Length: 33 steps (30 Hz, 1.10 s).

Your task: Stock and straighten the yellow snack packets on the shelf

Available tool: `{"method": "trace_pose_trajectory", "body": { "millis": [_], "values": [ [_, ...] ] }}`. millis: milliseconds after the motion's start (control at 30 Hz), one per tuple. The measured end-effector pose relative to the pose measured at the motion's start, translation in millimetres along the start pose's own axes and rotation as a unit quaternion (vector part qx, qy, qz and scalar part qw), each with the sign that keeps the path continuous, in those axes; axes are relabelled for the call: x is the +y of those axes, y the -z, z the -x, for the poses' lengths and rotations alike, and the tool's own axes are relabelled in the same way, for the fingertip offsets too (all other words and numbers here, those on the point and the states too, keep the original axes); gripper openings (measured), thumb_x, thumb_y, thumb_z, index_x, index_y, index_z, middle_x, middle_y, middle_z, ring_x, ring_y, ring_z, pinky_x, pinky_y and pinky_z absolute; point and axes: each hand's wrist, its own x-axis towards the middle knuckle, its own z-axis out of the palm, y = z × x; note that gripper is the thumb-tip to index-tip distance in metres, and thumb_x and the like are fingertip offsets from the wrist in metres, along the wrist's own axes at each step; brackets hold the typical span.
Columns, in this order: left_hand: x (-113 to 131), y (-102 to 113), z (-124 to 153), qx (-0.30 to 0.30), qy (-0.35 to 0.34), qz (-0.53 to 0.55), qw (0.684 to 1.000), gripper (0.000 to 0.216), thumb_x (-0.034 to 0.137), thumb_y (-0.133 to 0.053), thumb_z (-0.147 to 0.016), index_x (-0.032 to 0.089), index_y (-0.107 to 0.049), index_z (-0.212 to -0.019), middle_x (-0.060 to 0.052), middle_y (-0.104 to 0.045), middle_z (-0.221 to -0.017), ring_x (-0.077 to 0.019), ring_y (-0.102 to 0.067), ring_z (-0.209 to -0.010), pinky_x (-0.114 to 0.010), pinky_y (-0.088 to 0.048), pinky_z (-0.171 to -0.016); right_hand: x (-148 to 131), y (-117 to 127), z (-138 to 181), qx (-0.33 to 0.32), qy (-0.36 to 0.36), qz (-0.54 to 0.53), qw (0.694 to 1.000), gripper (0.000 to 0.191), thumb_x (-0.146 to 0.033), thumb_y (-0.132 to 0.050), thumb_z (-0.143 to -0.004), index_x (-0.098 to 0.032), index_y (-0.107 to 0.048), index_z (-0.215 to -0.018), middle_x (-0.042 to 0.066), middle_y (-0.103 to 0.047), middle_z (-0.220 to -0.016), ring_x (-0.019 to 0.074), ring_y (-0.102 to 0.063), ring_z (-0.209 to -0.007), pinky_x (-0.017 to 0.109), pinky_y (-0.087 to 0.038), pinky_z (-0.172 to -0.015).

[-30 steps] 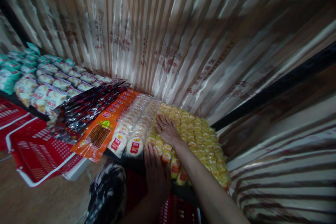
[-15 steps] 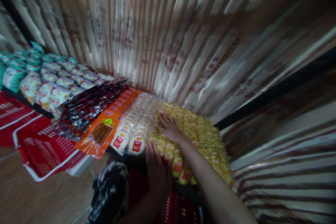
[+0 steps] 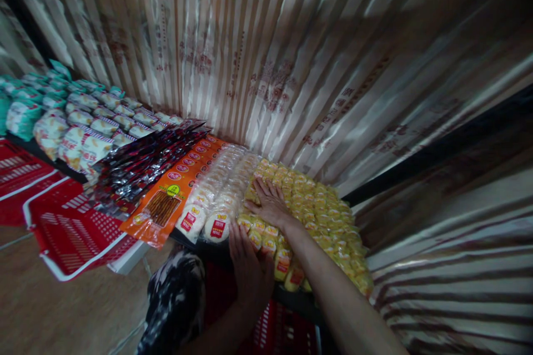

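Rows of small yellow-wrapped snack packs (image 3: 328, 216) fill the right part of a dark shelf. My right hand (image 3: 271, 205) lies flat on top of them near their left side, fingers spread. At the front edge, my left hand (image 3: 249, 263) rests with its fingers stretched out against the first yellow packs, thumb towards the right. Just left of it stand two rows of white round snacks in clear wrap (image 3: 216, 224) with red labels. Beyond those lies an orange snack packet (image 3: 166, 199) with brown sticks pictured on it.
A heap of dark shiny packets (image 3: 145, 161) lies left of the orange one, then white snack bags (image 3: 91, 138) and teal bags (image 3: 25, 116). Red baskets (image 3: 70, 222) with white handles stand below the shelf. Striped sheeting (image 3: 250, 55) hangs behind, with a dark bar (image 3: 437, 144) at right.
The view has shifted very slightly. Both hands stay in nearly the same places on the yellow packs, and the packs look unmoved.
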Motion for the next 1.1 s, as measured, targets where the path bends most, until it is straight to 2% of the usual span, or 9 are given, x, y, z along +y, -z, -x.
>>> {"method": "trace_pose_trajectory", "body": {
  "millis": [100,200,367,467,600,733,900,1100],
  "values": [
    [-1.2,0.0,0.3,0.003,-0.004,-0.004,1.0,0.069,0.026,-0.045,-0.086,0.005,-0.011,-0.143,-0.024,-0.014,-0.148,-0.0301,-0.011,-0.139,-0.052,-0.024,-0.108,2.9,-1.2,-1.3,0.011,0.001,-0.003,1.0,0.082,-0.072,-0.025,-0.08,-0.022,-0.016,-0.145,0.0,-0.011,-0.152,0.0231,-0.002,-0.14,0.045,0.001,-0.112],
    [-2.4,0.1,0.5,0.001,-0.009,-0.009,1.0,0.069,0.024,-0.045,-0.086,0.004,-0.011,-0.142,-0.025,-0.015,-0.148,-0.0307,-0.011,-0.138,-0.052,-0.024,-0.108,4.8,-2.8,-1.3,0.032,0.004,-0.007,0.999,0.075,-0.068,-0.022,-0.084,-0.024,-0.019,-0.144,0.0,-0.009,-0.152,0.0212,-0.001,-0.14,0.044,-0.001,-0.112],
    [-2.6,0.2,0.4,-0.005,-0.01,-0.006,1.0,0.068,0.023,-0.045,-0.085,0.004,-0.012,-0.142,-0.025,-0.019,-0.147,-0.0309,-0.011,-0.138,-0.052,-0.025,-0.107,2.1,-6.6,-0.2,0.025,0.0,0.006,1.0,0.072,-0.064,-0.019,-0.087,-0.022,-0.014,-0.145,-0.001,-0.007,-0.152,0.0217,0.002,-0.14,0.048,0.005,-0.111],
    [-2.3,0.8,0.6,-0.004,-0.007,-0.001,1.0,0.067,0.022,-0.043,-0.086,0.005,-0.011,-0.143,-0.025,-0.015,-0.148,-0.0311,-0.009,-0.139,-0.054,-0.025,-0.107,1.2,-6.0,0.0,0.042,0.003,-0.01,0.999,0.07,-0.061,-0.021,-0.088,-0.021,-0.015,-0.145,0.001,-0.013,-0.152,0.021,-0.001,-0.14,0.048,0.001,-0.112],
    [-2.8,3.1,2.2,-0.012,-0.01,0.018,1.0,0.067,0.024,-0.043,-0.087,0.005,-0.01,-0.143,-0.023,-0.01,-0.149,-0.0311,-0.006,-0.139,-0.053,-0.022,-0.108,1.8,3.4,2.4,0.156,0.018,-0.051,0.986,0.06,-0.053,-0.021,-0.091,-0.021,-0.028,-0.142,0.005,-0.02,-0.15,0.018,-0.009,-0.14,0.044,-0.007,-0.113],
    [-4.5,8.2,4.4,-0.027,-0.024,0.043,0.998,0.063,0.021,-0.037,-0.09,0.008,-0.008,-0.144,-0.019,-0.006,-0.151,-0.028,-0.004,-0.139,-0.05,-0.02,-0.11,1.0,18.3,13.2,0.276,0.014,-0.123,0.953,0.055,-0.047,-0.021,-0.092,-0.016,-0.045,-0.132,0.007,-0.029,-0.147,0.0177,-0.02,-0.138,0.039,-0.018,-0.112],
    [-10.5,19.1,8.6,-0.039,-0.02,0.043,0.998,0.059,0.02,-0.032,-0.091,0.007,-0.011,-0.144,-0.018,-0.006,-0.152,-0.0273,-0.002,-0.14,-0.05,-0.016,-0.112,-0.7,24.5,39.3,0.352,-0.028,-0.198,0.914,0.052,-0.048,-0.025,-0.091,-0.019,-0.053,-0.123,0.007,-0.038,-0.143,0.0198,-0.036,-0.13,0.04,-0.029,-0.108],
    [-23.4,35.0,24.4,-0.073,0.002,0.072,0.995,0.055,0.019,-0.031,-0.09,0.006,-0.019,-0.142,-0.016,-0.006,-0.152,-0.0243,-0.003,-0.14,-0.046,-0.016,-0.112,-10.9,11.1,76.9,0.41,-0.044,-0.205,0.888,0.044,-0.043,-0.031,-0.092,-0.017,-0.058,-0.115,0.011,-0.052,-0.13,0.0196,-0.046,-0.121,0.043,-0.036,-0.104]
  ]
}}
